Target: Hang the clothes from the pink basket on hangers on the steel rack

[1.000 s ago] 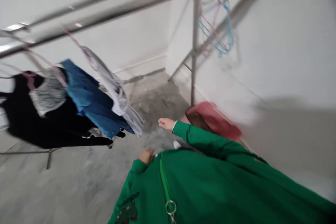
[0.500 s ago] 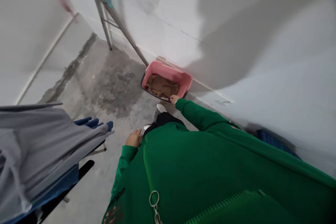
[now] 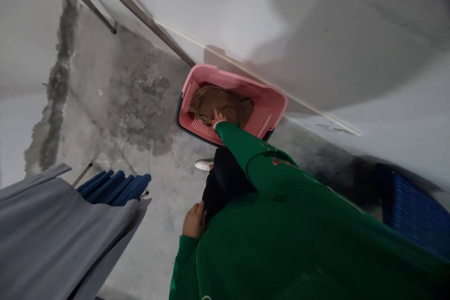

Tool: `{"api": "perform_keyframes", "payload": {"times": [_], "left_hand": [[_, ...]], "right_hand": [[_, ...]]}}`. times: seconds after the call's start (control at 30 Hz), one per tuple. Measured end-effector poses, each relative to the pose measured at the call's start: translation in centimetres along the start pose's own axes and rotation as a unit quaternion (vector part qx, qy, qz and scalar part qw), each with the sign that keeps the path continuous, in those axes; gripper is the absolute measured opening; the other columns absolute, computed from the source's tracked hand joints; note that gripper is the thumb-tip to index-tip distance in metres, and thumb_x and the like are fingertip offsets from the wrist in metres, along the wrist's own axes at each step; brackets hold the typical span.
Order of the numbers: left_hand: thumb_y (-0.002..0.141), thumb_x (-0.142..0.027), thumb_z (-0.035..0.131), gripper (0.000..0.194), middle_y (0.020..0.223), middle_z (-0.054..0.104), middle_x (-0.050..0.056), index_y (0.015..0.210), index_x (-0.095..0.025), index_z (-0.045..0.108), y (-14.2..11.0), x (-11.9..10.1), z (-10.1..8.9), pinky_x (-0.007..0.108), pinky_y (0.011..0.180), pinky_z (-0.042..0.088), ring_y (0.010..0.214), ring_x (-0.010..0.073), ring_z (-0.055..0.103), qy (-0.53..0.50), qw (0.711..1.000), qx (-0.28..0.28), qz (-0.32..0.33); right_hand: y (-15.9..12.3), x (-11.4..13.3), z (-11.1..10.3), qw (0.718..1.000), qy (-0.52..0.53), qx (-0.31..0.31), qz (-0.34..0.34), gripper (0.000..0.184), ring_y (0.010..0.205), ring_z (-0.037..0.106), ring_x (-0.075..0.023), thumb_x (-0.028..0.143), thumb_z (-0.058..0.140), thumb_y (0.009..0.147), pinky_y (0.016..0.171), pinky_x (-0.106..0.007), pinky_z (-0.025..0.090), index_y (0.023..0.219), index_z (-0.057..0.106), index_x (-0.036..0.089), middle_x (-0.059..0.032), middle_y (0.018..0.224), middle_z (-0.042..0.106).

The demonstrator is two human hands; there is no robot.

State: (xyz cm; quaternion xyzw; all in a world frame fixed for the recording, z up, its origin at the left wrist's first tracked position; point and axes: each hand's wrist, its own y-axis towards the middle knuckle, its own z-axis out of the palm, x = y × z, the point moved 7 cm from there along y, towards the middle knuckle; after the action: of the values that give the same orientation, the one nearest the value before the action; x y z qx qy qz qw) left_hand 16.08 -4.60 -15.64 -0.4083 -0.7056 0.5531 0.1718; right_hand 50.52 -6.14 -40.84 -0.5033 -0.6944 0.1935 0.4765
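A laundry basket (image 3: 270, 103) is set on the concrete floor (image 3: 140, 173), just beside the wall (image 3: 218, 14). A garment (image 3: 228, 101) is contained in the basket, and the right hand (image 3: 218, 118) is placed inside, over the garment. The legs of a metal rack (image 3: 140, 14) are located left of the basket, along the wall. Hanging clothes (image 3: 59, 229) are positioned further left and nearer the viewer. A plastic crate (image 3: 411, 211) is located to the right. A shoe (image 3: 204, 165) and the left hand (image 3: 193, 221) are found in front of the basket.
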Motion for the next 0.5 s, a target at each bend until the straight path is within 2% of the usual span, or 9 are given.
{"api": "perform_keyframes", "payload": {"times": [0.07,0.13,0.2,0.3,0.37,0.43,0.5], "left_hand": [[0.093,-0.023,0.035,0.046,0.130,0.057,0.016,0.135,-0.016,0.050,0.3,0.3,1.0,0.037,0.096,0.049,0.111,0.0245,0.061,-0.002,1.000,0.020,-0.014],[0.092,-0.022,0.036,0.045,0.130,0.058,0.014,0.135,-0.018,0.050,0.5,0.5,1.5,0.037,0.095,0.050,0.111,0.0244,0.061,-0.003,0.999,0.026,-0.029],[0.092,-0.022,0.037,0.045,0.130,0.058,0.014,0.134,-0.019,0.051,0.6,0.5,1.5,0.038,0.096,0.050,0.111,0.0244,0.061,-0.006,0.999,0.022,-0.031],[0.092,-0.022,0.037,0.044,0.129,0.058,0.016,0.134,-0.016,0.051,0.7,0.3,0.2,0.038,0.098,0.049,0.112,0.0249,0.061,-0.010,1.000,-0.008,-0.018],[0.093,-0.022,0.036,0.044,0.129,0.058,0.016,0.134,-0.016,0.051,0.6,0.1,-1.3,0.039,0.100,0.048,0.112,0.0252,0.060,-0.006,1.000,-0.030,-0.004],[0.093,-0.023,0.035,0.044,0.129,0.058,0.016,0.134,-0.016,0.051,0.4,-0.3,-3.1,0.039,0.100,0.047,0.112,0.0251,0.060,0.007,0.999,-0.051,0.007],[0.093,-0.024,0.036,0.044,0.128,0.058,0.017,0.133,-0.016,0.051,0.1,-1.0,-4.9,0.039,0.099,0.048,0.111,0.0253,0.061,0.017,0.997,-0.076,0.025]], "right_hand": [[1.7,-0.2,0.6,1.000,0.014,0.000,0.027,0.032,0.139,0.018,-0.0392,0.014,0.072,0.068,0.113,-0.060,0.004,0.100,0.067,0.006,-0.0194,0.155,0.020],[2.6,-0.4,0.4,0.998,0.042,-0.013,0.040,0.034,0.139,0.020,-0.0350,0.013,0.065,0.073,0.114,-0.055,0.001,0.106,0.064,0.002,-0.0226,0.152,0.027],[2.9,-0.6,-0.6,0.995,0.080,-0.030,0.047,0.031,0.135,0.030,-0.0273,0.016,0.054,0.081,0.115,-0.045,0.009,0.106,0.061,-0.002,-0.0241,0.142,0.040],[1.7,-1.2,-3.7,0.980,0.163,-0.082,0.076,0.029,0.117,0.049,-0.0186,0.021,0.041,0.088,0.108,-0.032,0.028,0.089,0.062,0.003,-0.0192,0.119,0.058],[-0.2,-1.8,-6.8,0.957,0.231,-0.138,0.105,0.031,0.103,0.055,-0.0181,0.027,0.036,0.091,0.100,-0.030,0.038,0.080,0.059,0.010,-0.0150,0.103,0.064],[-2.9,-2.1,-9.8,0.924,0.308,-0.189,0.123,0.034,0.095,0.057,-0.0180,0.032,0.032,0.093,0.093,-0.032,0.043,0.075,0.055,0.014,-0.0112,0.089,0.064],[-6.2,-1.5,-12.5,0.889,0.391,-0.210,0.112,0.035,0.088,0.058,-0.0182,0.038,0.034,0.092,0.087,-0.033,0.047,0.073,0.053,0.017,-0.0080,0.077,0.062]]}}
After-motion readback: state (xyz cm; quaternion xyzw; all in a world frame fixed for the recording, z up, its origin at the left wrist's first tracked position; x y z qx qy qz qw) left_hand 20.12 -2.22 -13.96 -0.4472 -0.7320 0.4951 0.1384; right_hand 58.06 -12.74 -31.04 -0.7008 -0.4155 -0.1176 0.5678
